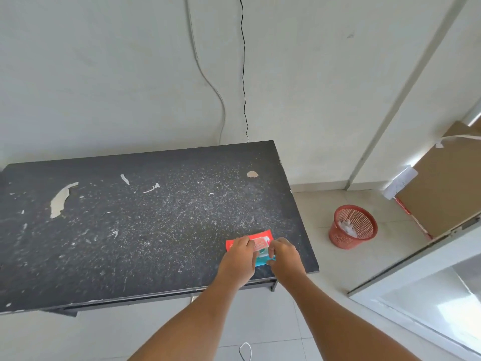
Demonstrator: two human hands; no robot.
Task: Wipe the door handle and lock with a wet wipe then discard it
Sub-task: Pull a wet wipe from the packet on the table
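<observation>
A red and teal wet wipe pack (261, 239) lies flat near the right front corner of a scuffed black table (145, 220). My left hand (240, 256) rests on the pack's left side, pressing it down. My right hand (283, 255) is at the pack's right side, its fingertips pinched on the pack's clear flap (261, 244). No loose wipe is visible. The door (416, 259) stands open at the right edge; its handle and lock are not clearly visible.
A red mesh waste basket (352, 226) with crumpled white paper stands on the tiled floor right of the table. Behind it leans a brown cardboard sheet (447, 188). Two cables (243, 74) run down the white wall behind the table.
</observation>
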